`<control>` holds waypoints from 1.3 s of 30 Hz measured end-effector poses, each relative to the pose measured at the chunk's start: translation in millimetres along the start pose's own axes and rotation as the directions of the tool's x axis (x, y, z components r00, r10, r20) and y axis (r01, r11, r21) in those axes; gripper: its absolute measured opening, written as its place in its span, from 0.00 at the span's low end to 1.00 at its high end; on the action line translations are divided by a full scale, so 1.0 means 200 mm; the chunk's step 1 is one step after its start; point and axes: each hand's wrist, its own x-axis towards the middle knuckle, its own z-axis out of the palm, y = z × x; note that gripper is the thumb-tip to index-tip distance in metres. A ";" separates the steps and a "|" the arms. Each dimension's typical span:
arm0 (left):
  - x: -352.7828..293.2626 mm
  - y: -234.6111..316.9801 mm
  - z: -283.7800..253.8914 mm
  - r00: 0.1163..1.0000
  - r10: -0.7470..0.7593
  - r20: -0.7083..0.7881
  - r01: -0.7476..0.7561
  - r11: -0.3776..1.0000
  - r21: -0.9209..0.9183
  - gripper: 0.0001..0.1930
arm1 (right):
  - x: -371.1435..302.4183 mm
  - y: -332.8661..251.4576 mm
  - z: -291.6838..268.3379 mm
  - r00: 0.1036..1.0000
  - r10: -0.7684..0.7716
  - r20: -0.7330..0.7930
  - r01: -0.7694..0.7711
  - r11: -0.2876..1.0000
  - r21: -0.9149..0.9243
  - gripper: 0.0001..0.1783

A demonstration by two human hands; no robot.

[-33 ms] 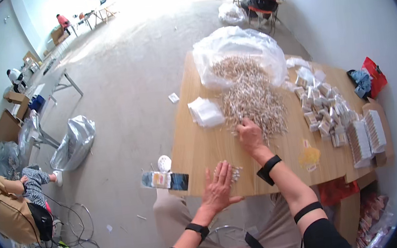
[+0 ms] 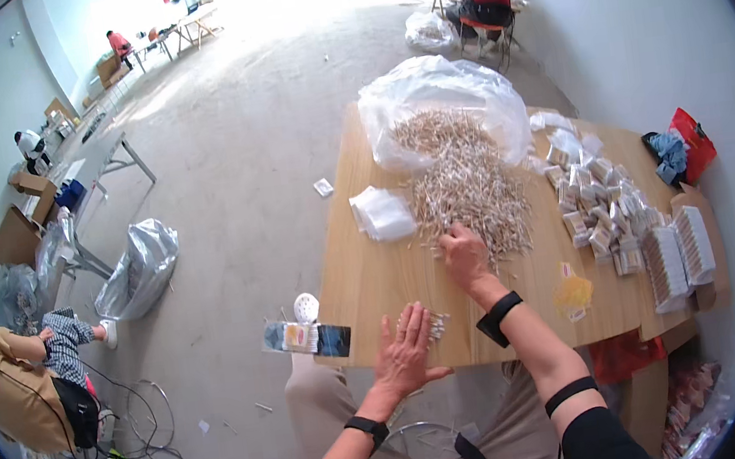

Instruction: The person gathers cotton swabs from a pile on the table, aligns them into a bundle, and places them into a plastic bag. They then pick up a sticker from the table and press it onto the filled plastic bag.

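Observation:
My left hand (image 2: 401,354) lies flat near the table's front edge, fingers stretched out and thumb apart. Beside and partly under its fingers is a small group of cotton swabs (image 2: 437,325), the rest hidden by the hand. At the near left edge of a big loose heap of cotton swabs (image 2: 473,189), my right hand (image 2: 466,256) has its fingers curled and pressed together. Whatever is between those fingertips is hidden. The heap spills toward me from a large clear plastic bag (image 2: 503,103) lying at the table's far side.
Left of the heap sits a stack of clear small bags (image 2: 382,213). Many filled swab packs (image 2: 597,192) lie to the right, with upright rows of packs (image 2: 666,271) beside them. Yellow cards (image 2: 573,293) are near my right forearm. A dark-blue flat object (image 2: 333,341) overlaps the left edge.
Hardly anything differs. The whole view has shifted very slightly; both hands keep their places and poses.

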 end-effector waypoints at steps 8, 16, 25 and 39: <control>0.01 0.00 0.00 1.000 -0.023 -0.004 0.023 0.999 -0.040 0.67 | -0.15 -0.21 -0.09 0.984 0.005 0.177 -0.019 0.997 0.077 0.03; 0.07 -0.06 0.00 0.999 -0.007 -0.042 0.008 1.000 0.019 0.68 | -0.29 -0.27 -0.11 0.955 0.217 0.201 -0.256 0.948 0.190 0.05; 0.04 -0.02 -0.02 0.999 -0.001 -0.039 -0.001 0.999 -0.052 0.71 | -0.40 -0.28 -0.13 0.956 0.191 0.223 -0.241 0.945 0.223 0.05; 0.09 -0.04 -0.04 0.996 0.001 0.091 -0.008 0.997 0.074 0.70 | -0.17 -0.05 -0.01 0.903 0.395 0.169 -0.417 0.901 0.120 0.18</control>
